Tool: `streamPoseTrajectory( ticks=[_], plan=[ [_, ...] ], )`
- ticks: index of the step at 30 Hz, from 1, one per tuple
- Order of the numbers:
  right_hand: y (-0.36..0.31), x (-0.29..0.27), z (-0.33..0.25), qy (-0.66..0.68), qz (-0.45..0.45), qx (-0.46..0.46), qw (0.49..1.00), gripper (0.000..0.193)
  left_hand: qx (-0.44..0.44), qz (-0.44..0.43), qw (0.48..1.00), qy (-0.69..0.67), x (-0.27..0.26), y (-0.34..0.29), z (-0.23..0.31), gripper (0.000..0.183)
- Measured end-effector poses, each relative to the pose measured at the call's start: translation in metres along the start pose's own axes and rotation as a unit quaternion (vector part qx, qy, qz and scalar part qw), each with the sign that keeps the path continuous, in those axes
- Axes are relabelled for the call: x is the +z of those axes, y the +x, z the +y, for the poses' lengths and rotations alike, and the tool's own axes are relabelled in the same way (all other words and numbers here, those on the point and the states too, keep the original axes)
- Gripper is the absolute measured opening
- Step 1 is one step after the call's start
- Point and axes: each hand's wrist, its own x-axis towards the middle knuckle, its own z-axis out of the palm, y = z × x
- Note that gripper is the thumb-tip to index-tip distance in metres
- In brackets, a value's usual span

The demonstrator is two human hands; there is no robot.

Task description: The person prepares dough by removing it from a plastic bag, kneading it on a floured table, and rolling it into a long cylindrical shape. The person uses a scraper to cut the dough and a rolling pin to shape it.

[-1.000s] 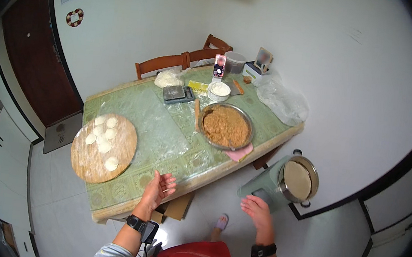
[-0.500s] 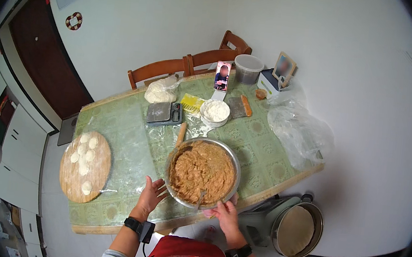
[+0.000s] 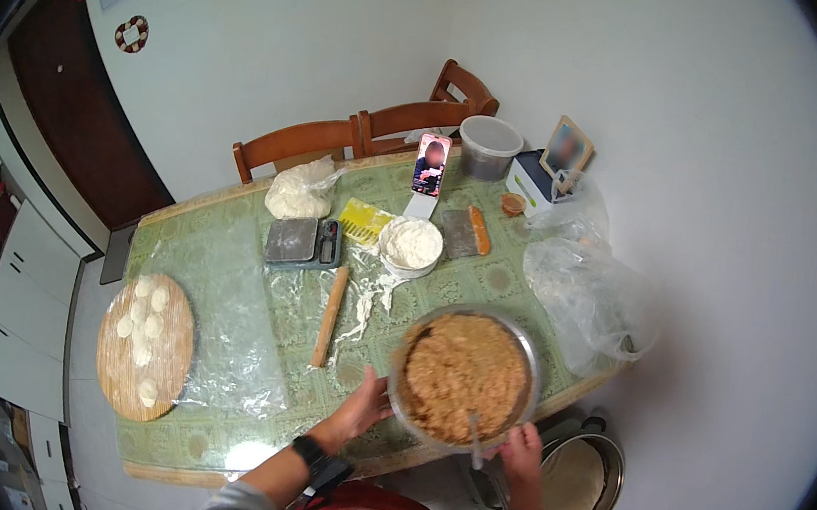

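Holding this big metal bowl (image 3: 526, 353) of orange-brown filling (image 3: 465, 376) at my worktop's (image 3: 500, 280) front edge, toward the right corner: left hand (image 3: 362, 410) spread against its side, right hand (image 3: 521, 456) pinching the rim, rolling pin (image 3: 330, 317) off left.

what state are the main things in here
metal bowl: full of orange-brown filling, utensil handle sticking out
left hand: against the bowl's left side
right hand: at its near right rim
phone: propped up, lit
white bowl: holding white powder
rolling pin: lying flat
door: shut
steel pot: uncovered
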Motion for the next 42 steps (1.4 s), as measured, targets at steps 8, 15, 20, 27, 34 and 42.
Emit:
streamPoseTrajectory(
  ticks=[8,15,20,27,34,42],
  plan=[
    [0.059,-0.051,-0.038,0.09,0.077,-0.034,0.992,0.009,-0.001,-0.074,0.986,0.153,0.027,0.05,0.007,0.088],
    [0.027,-0.022,-0.019,0.137,0.112,-0.009,0.984,0.015,0.029,0.057,0.994,0.093,-0.074,-0.064,-0.003,0.081],
    [-0.017,-0.01,0.006,0.081,0.062,0.076,0.992,0.021,0.102,0.215,0.969,0.066,-0.138,-0.165,0.0,0.081],
    [-0.017,0.101,-0.039,-0.282,-0.121,-0.098,0.947,0.013,0.161,0.294,0.94,0.059,-0.198,-0.214,0.036,0.075],
    [-0.014,0.324,-0.19,-0.456,-0.179,-0.187,0.851,0.005,0.198,0.281,0.939,0.011,-0.235,-0.199,0.052,0.069],
    [0.168,0.39,-0.221,-0.554,-0.208,-0.394,0.703,0.019,0.186,0.291,0.938,0.014,-0.259,-0.186,0.051,0.064]
  ],
)
